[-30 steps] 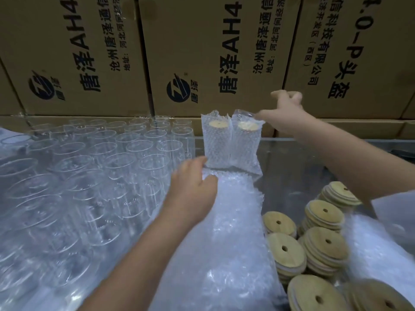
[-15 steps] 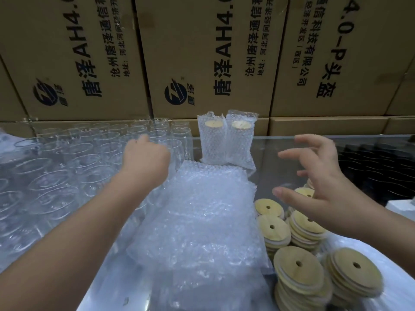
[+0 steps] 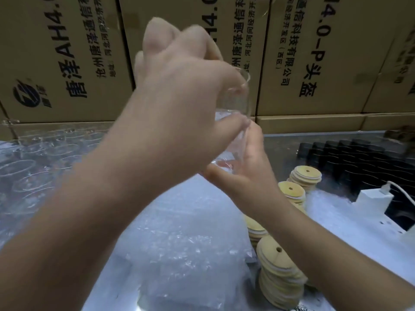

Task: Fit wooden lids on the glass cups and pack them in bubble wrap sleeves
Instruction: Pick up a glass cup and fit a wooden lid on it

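Cartons behind, bubble wrap below: your left hand wraps the raised cup; your right hand steadies its base with straight fingers. Likely slick, brittle glass: hold the wall, not the rim.

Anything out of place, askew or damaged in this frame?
The nearest stack of round wooden lids leans, its lids slid askew rather than squared up. The clear glass cup gripped by the left hand looks intact; nothing spilled.
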